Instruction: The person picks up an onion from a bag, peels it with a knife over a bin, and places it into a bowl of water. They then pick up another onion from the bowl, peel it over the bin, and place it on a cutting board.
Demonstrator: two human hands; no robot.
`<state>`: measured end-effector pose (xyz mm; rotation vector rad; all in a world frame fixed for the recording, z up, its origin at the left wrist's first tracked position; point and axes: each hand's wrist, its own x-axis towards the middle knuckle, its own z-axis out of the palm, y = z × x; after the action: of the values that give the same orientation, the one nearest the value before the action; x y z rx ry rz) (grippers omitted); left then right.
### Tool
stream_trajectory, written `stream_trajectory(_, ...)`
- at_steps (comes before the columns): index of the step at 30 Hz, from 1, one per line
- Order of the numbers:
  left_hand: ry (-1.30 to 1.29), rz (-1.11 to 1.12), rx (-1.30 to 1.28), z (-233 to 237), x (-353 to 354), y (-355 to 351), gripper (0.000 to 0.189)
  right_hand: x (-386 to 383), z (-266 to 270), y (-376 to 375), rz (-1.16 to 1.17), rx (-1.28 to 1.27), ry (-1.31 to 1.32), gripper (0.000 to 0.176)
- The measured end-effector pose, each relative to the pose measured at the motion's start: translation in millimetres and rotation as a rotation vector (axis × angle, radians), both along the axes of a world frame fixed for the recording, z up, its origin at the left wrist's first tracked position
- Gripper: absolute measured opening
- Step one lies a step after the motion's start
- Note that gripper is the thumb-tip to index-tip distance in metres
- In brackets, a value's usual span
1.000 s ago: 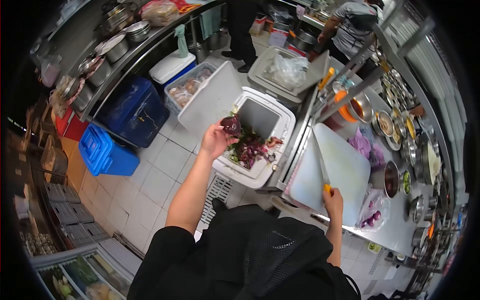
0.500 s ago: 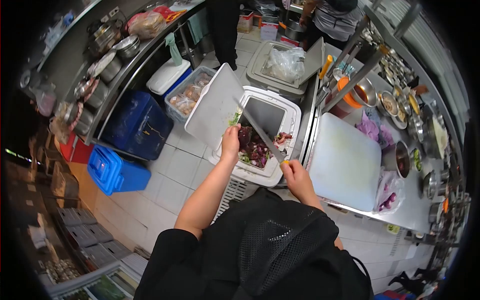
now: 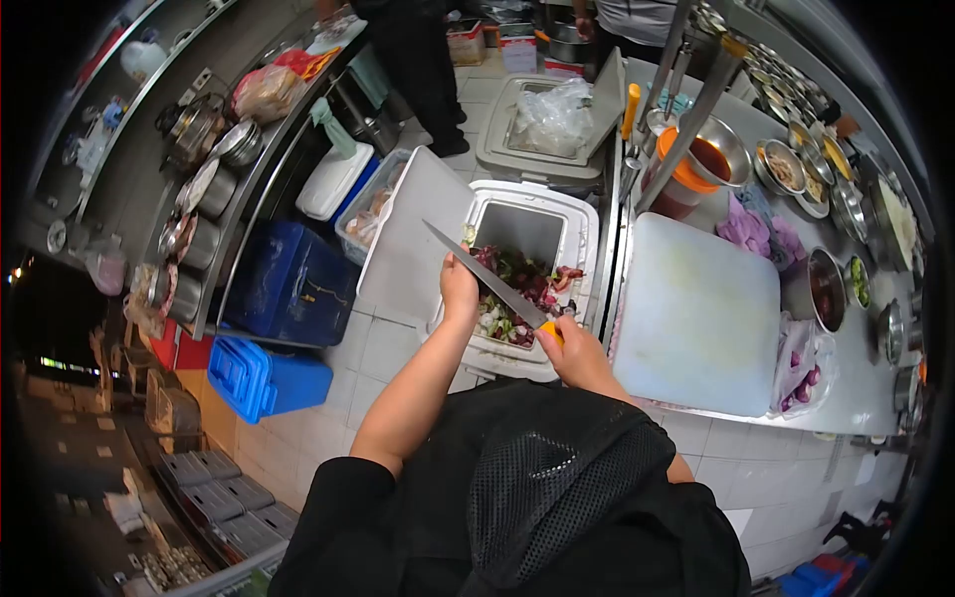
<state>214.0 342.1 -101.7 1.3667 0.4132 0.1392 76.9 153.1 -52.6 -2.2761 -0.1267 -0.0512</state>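
My right hand is closed around the yellow handle of a long-bladed knife. The blade slants up to the left across the opening of a white bin. My left hand is at the bin's left rim, beside the blade, with its fingers curled. What those fingers hold, if anything, is hidden. Purple, red and green vegetable scraps lie inside the bin. A pale upright lid panel leans outward on its left side.
To the right, a white cutting board lies on a steel counter with bowls and a bag of purple onions. A grey bin stands behind. Blue containers are on the left. Another person's legs show at the back.
The knife has turned to a flatter slant, and its tip now lies farther left, beyond my left hand. The view has shifted slightly. The person at the back has moved.
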Motion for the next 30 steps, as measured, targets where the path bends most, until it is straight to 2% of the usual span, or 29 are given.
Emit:
stream_trajectory(7,-0.024,-0.112,0.102,-16,31,6,0.03,11,-8,14,-0.09,-0.009,0.071,0.042)
stream_trajectory(9,-0.135,-0.154,0.188,-25,36,14,0.029,19,-12,28,-0.099,-0.013,0.053,0.042)
stream_trajectory(13,-0.092,-0.254,0.207,3,21,19,0.032,65,2,68,-0.209,-0.047,-0.028,0.043)
stream_trajectory(15,-0.121,-0.386,0.174,20,10,18,0.035,89,3,77,-0.314,-0.01,-0.15,0.044)
stream_trajectory(17,-0.125,-0.413,0.197,22,24,28,0.035,102,1,75,-0.371,0.005,-0.184,0.042)
stream_trajectory(19,-0.012,-0.534,-0.113,45,29,41,0.033,98,23,70,-0.411,0.535,0.212,0.04)
stream_trajectory(20,-0.044,-0.551,-0.17,38,38,45,0.031,95,22,65,-0.405,0.67,0.271,0.039)
stream_trajectory(25,0.047,-0.714,-0.295,32,52,60,0.033,72,11,63,-0.389,0.829,0.285,0.044)
stream_trajectory(27,0.067,-0.756,-0.332,37,52,57,0.034,69,21,65,-0.347,0.929,0.364,0.046)
stream_trajectory(28,0.071,-0.779,-0.391,42,51,55,0.031,67,25,69,-0.338,1.008,0.422,0.054)
stream_trajectory(29,0.079,-0.802,-0.451,43,50,52,0.029,69,26,70,-0.345,1.009,0.422,0.054)
stream_trajectory(30,0.087,-0.807,-0.451,37,49,51,0.029,72,26,70,-0.255,1.136,0.575,0.06)
